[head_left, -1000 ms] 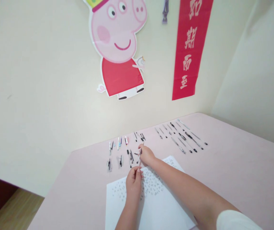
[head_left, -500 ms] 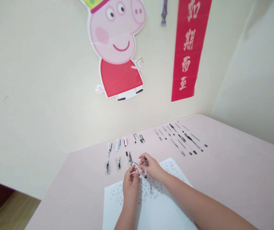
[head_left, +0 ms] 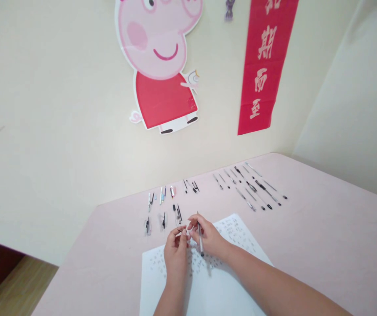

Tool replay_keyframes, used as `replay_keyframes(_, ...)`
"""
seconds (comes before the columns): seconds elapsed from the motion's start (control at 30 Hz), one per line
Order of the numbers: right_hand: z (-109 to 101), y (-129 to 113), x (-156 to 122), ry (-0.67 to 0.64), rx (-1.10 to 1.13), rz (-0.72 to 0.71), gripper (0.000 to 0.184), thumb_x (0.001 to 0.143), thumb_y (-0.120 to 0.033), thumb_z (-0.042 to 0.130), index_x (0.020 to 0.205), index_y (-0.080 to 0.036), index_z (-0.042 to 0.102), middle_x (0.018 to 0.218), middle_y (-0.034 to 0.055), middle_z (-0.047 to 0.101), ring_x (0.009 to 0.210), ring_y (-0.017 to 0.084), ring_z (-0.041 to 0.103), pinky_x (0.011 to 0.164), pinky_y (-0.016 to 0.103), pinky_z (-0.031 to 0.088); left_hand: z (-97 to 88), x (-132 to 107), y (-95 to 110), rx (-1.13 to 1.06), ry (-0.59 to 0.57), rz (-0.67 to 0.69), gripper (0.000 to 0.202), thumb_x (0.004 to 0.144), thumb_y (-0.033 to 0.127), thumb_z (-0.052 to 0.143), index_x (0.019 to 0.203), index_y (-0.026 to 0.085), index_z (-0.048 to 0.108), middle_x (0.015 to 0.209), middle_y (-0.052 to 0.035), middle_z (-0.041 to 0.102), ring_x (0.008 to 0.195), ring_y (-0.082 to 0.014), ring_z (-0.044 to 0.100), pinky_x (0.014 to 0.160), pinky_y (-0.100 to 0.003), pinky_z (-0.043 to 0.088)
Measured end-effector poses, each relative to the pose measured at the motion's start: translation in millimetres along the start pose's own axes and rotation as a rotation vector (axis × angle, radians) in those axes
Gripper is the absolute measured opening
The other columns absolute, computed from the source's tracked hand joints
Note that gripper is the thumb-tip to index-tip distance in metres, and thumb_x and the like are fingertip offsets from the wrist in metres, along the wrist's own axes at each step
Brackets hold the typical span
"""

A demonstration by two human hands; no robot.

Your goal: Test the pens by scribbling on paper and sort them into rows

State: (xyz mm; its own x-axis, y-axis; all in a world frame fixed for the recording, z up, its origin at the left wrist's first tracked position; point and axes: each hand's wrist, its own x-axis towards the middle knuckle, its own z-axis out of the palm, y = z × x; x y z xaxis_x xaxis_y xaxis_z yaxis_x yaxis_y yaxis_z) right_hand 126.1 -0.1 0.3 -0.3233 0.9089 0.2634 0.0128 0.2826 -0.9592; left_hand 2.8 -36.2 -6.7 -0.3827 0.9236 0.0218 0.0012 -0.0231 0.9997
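Observation:
My right hand (head_left: 208, 237) is closed round a slim pen (head_left: 200, 237) with a clear barrel and dark tip, held upright over the sheet of paper (head_left: 228, 281). My left hand (head_left: 175, 250) hovers just left of it, fingers pinched on a small pen part that I cannot make out. Both hands meet above the paper's far edge. The paper is white and covered with small handwritten marks. Just beyond my hands lie several short pen parts (head_left: 164, 210) in rows on the pink table (head_left: 323, 245).
Several long pens and refills (head_left: 251, 186) lie side by side at the table's far right. The table stands in a corner against cream walls. A pink cartoon pig cut-out (head_left: 162, 66) and a red banner (head_left: 261, 66) hang on the wall. Wooden floor (head_left: 17, 285) shows at lower left.
My right hand reached to the row of parts, picked up the pen and drew it back over the paper. My left hand stayed near the paper's far edge.

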Motion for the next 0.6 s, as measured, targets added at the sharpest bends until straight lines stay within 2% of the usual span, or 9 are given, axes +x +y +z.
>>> replay_keyframes(0.1, -4.6, -0.4, -0.9, 0.019, 0.059, 0.001, 0.030, 0.087, -0.037, 0.052, 0.114, -0.024, 0.051, 0.082, 0.0003, 0.058, 0.066, 0.013, 0.056, 0.064, 0.027, 0.046, 3.0, -1.3, 3.8, -0.023, -0.026, -0.016, 0.038, 0.071, 0.048, 0.065, 0.092, 0.016, 0.064, 0.087, -0.0069, 0.067, 0.066, -0.0156, 0.063, 0.054, -0.026, 0.050)
replay_keyframes(0.27, -8.1, -0.8, 0.2, 0.041, 0.252, 0.128, 0.050, 0.089, -0.056, 0.041, 0.124, -0.022, 0.053, 0.070, -0.0009, 0.054, 0.057, 0.010, 0.049, 0.052, 0.022, 0.041, 5.0, -0.2, -0.2, -0.018, -0.039, -0.033, 0.035, 0.069, 0.046, 0.067, 0.088, 0.016, 0.063, 0.085, -0.0046, 0.066, 0.059, -0.0126, 0.060, 0.052, -0.025, 0.049)
replay_keyframes(0.43, -9.7, 0.2, 3.7, 0.099, 0.310, 0.195, 0.052, 0.084, -0.061, 0.045, 0.095, -0.018, 0.071, 0.067, 0.0008, 0.053, 0.057, 0.011, 0.048, 0.051, 0.022, 0.040, 4.1, 0.4, -3.2, 0.009, -0.060, -0.025, 0.037, 0.071, 0.047, 0.066, 0.091, 0.016, 0.064, 0.061, 0.0013, 0.060, 0.050, -0.0105, 0.053, 0.049, -0.023, 0.044)
replay_keyframes(0.5, -9.9, 1.5, 5.6, 0.123, 0.364, 0.217, 0.053, 0.083, -0.061, 0.045, 0.086, -0.016, 0.072, 0.066, 0.0016, 0.053, 0.058, 0.011, 0.048, 0.049, 0.022, 0.039, 4.4, 0.0, -1.3, 0.016, -0.058, -0.010, 0.037, 0.070, 0.047, 0.067, 0.091, 0.016, 0.064, 0.057, 0.0021, 0.058, 0.049, -0.0104, 0.051, 0.048, -0.023, 0.042)
replay_keyframes(0.6, -10.4, 2.0, 8.1, 0.138, 0.445, 0.241, 0.051, 0.082, -0.059, 0.047, 0.081, -0.015, 0.073, 0.062, 0.0017, 0.054, 0.057, 0.012, 0.048, 0.048, 0.022, 0.038, 5.1, -1.1, 2.3, 0.036, -0.049, 0.022, 0.036, 0.069, 0.046, 0.067, 0.089, 0.015, 0.065, 0.056, 0.0023, 0.057, 0.048, -0.0107, 0.050, 0.048, -0.023, 0.041)
